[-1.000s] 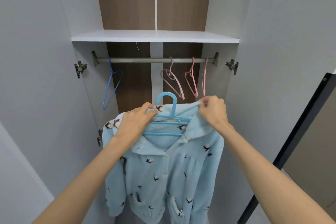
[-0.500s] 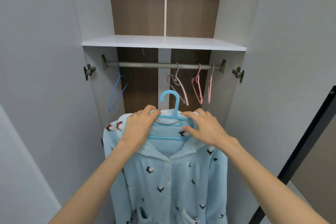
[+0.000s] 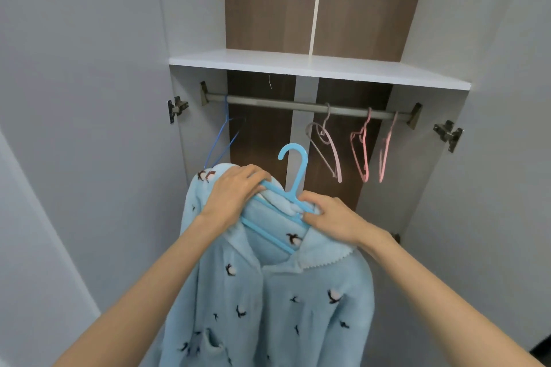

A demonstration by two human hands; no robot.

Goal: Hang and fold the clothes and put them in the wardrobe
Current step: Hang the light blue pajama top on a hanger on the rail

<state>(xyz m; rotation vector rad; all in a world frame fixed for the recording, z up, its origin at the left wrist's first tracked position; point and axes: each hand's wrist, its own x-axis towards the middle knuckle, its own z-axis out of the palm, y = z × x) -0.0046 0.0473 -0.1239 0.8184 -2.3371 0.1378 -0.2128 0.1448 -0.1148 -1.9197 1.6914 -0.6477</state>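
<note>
I count one light blue fleece pyjama top (image 3: 268,292) mounted on one light blue hanger (image 3: 293,188), held in front of the open wardrobe (image 3: 432,24), below the rail (image 3: 298,105) and not hooked on it; the hanger is tilted, its hook (image 3: 293,155) pointing up. My left hand (image 3: 235,191) is closed over the left shoulder of the hanger and the fabric; my right hand (image 3: 331,217) pinches the right shoulder of the hanger with the collar. On the rail I count four empty hangers: one dark blue wire hanger (image 3: 222,140) at the left end; one grey-pink hanger (image 3: 326,146) right of centre; two pink hangers (image 3: 360,149) toward the right end. One white shelf (image 3: 298,64) sits above the rail.
</note>
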